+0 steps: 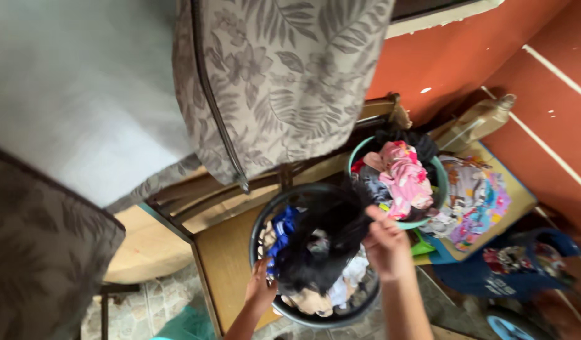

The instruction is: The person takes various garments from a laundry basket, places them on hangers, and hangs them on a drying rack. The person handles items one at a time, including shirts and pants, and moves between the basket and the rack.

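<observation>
A person leans over a round dark plastic laundry basket [265,220] that sits on a low wooden surface [224,258] and is heaped with mixed clothes. The right hand [386,242] reaches in from the lower edge of the view, its fingers clamped together on a black, crumpled garment [322,242] that hangs over the middle of the pile. The left hand [260,288] rests on the near rim of the basket, fingers loosely together against the clothes; whether it grips anything is hard to tell. Both forearms are cut off by the bottom of the frame.

Just beyond the dark basket stands a smaller teal plastic tub [439,173], touching or nearly touching it, filled with a pink printed cloth and dark pieces. To its right lies a colourful printed mat [482,201], partly hidden by the tub. A grey leaf-patterned cushion [278,75] with a zip looms overhead, blocking much of the upper view. The whole scene is blurred.
</observation>
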